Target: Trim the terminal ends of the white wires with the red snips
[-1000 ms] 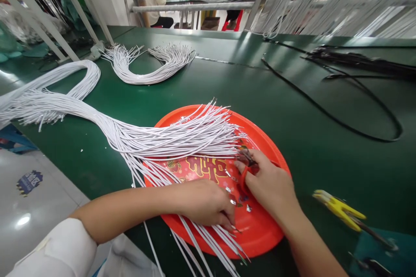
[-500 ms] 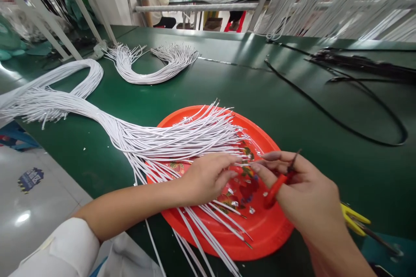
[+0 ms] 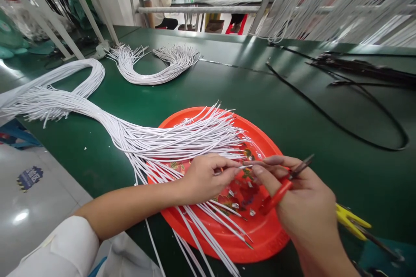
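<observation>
My left hand [image 3: 208, 177] pinches a thin white wire [image 3: 245, 166] between thumb and fingertips above the red tray [image 3: 260, 242]. My right hand [image 3: 299, 199] is closed around small red-handled scissors [image 3: 277, 195], blades pointing up and away to the right. Its thumb and fingertips also meet at the free end of that wire. Beside my left hand, a thick bundle of white wires [image 3: 182, 140] lies across the tray, ends fanned out. More loose wires with dark bare tips lie below my left forearm. Small white scraps are scattered on the tray's flowered bottom.
A curved bundle of white wires [image 3: 146, 78] lies farther back on the green table [image 3: 234, 86]. Black cables [image 3: 364, 125] are at the right, and a yellow-handled tool [image 3: 352, 220] is near my right wrist. Metal frames stand behind; people sit beyond them.
My left thumb has closed in on the wire at the fingertips. My right hand has turned slightly, and the scissor blades now show more fully. The bundles lie as before.
</observation>
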Demonstrator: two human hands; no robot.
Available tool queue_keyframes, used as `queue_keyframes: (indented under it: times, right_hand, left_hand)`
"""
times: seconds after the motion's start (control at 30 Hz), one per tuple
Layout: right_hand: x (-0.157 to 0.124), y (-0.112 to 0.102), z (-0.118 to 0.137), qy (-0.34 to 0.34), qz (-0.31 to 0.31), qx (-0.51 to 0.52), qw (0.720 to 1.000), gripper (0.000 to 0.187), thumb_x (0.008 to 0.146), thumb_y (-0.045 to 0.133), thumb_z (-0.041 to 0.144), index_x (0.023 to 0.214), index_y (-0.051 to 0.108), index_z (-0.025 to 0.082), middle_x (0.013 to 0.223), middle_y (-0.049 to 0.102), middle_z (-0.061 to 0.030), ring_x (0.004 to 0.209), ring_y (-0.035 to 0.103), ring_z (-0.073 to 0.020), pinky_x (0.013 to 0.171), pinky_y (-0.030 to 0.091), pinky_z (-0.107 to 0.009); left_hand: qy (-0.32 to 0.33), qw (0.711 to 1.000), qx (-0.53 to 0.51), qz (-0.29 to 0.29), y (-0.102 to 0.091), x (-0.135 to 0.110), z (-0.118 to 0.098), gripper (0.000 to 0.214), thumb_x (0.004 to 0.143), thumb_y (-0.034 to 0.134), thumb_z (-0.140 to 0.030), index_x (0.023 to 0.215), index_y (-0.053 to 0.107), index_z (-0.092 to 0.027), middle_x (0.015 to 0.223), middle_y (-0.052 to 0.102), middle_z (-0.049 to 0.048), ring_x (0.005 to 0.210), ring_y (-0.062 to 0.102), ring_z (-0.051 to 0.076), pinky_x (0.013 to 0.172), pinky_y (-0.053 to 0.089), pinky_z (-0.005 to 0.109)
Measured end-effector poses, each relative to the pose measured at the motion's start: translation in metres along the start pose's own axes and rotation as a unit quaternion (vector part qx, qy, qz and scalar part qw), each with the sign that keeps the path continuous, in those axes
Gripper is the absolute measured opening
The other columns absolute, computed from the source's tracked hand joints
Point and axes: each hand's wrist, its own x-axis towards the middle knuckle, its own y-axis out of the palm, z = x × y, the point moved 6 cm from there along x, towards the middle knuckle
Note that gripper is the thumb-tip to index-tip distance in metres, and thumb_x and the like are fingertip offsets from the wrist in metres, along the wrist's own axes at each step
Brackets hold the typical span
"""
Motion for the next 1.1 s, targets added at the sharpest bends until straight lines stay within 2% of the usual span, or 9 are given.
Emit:
queue_keyframes:
  times: [0.1,0.2,0.27,0.47,0.7,0.87,1.0,1.1]
  right_hand:
    - [-0.003,0.001,0.004,-0.046,0.005,-0.082,0.996,0.024,0.066,0.068,0.037,0.080,0.057,0.021,0.072,0.065,-0.0015,0.065,0.063,-0.0168,0.064,0.053,-0.030]
    - [-0.008,0.002,0.006,-0.090,0.006,-0.184,0.979,0.021,0.070,0.064,0.039,0.081,0.059,0.022,0.073,0.065,-0.0018,0.063,0.061,-0.0159,0.061,0.050,-0.028]
    - [-0.010,0.004,0.007,-0.107,0.005,-0.212,0.971,0.019,0.071,0.063,0.039,0.081,0.059,0.022,0.073,0.064,-0.0020,0.062,0.059,-0.0152,0.060,0.049,-0.027]
    - [-0.005,0.003,0.001,-0.088,-0.005,-0.161,0.983,0.019,0.071,0.064,0.037,0.079,0.058,0.021,0.068,0.061,-0.0001,0.061,0.058,-0.0140,0.056,0.047,-0.024]
    - [-0.004,0.004,-0.001,-0.065,0.005,-0.094,0.993,0.018,0.070,0.066,0.034,0.079,0.057,0.021,0.073,0.063,-0.0008,0.066,0.060,-0.0148,0.062,0.049,-0.026]
    - [-0.003,0.003,-0.005,-0.047,-0.010,-0.103,0.993,0.022,0.068,0.068,0.037,0.079,0.057,0.022,0.073,0.063,-0.0012,0.066,0.060,-0.0156,0.061,0.049,-0.027]
    - [-0.003,0.003,-0.002,-0.055,-0.006,-0.107,0.993,0.023,0.068,0.067,0.039,0.079,0.057,0.022,0.073,0.062,-0.0014,0.066,0.059,-0.0155,0.062,0.049,-0.027]
    - [-0.004,0.007,0.002,-0.056,0.019,-0.129,0.990,0.022,0.069,0.065,0.039,0.079,0.057,0.021,0.066,0.058,0.0008,0.059,0.056,-0.0134,0.055,0.047,-0.024]
  left_hand:
    - [0.004,0.999,0.039,-0.006,-0.002,0.000,-0.001,0.020,0.081,0.052,-0.024,0.086,0.070,-0.016,0.071,0.065,0.0027,0.066,0.055,0.012,0.064,0.042,0.023]
    - [-0.001,0.998,0.069,0.004,-0.001,0.000,0.000,0.019,0.081,0.052,-0.023,0.081,0.070,-0.016,0.070,0.063,0.0034,0.068,0.055,0.013,0.065,0.042,0.024]
    - [-0.010,0.998,0.066,0.012,0.000,-0.001,0.002,0.019,0.081,0.051,-0.021,0.081,0.069,-0.016,0.072,0.063,0.0037,0.069,0.055,0.013,0.066,0.043,0.025]
    - [-0.022,1.000,0.004,0.009,-0.001,0.000,0.004,0.017,0.081,0.052,-0.018,0.085,0.068,-0.015,0.076,0.064,0.0037,0.075,0.057,0.014,0.072,0.045,0.025]
    - [-0.097,0.993,-0.068,0.006,0.001,0.002,0.012,0.016,0.078,0.057,-0.023,0.081,0.068,-0.013,0.076,0.063,0.0051,0.071,0.058,0.014,0.065,0.046,0.025]
    - [-0.120,0.983,-0.139,0.011,0.005,0.000,0.016,0.017,0.077,0.059,-0.024,0.087,0.067,-0.013,0.082,0.066,0.0057,0.071,0.059,0.012,0.066,0.048,0.024]
    - [-0.136,0.977,-0.164,0.005,0.005,0.000,0.018,0.017,0.073,0.063,-0.026,0.082,0.068,-0.012,0.075,0.066,0.0044,0.065,0.058,0.011,0.061,0.047,0.022]
    - [-0.145,0.976,-0.164,-0.008,0.002,0.001,0.019,0.015,0.074,0.062,-0.023,0.080,0.068,-0.012,0.065,0.061,0.0015,0.057,0.052,0.008,0.054,0.043,0.020]
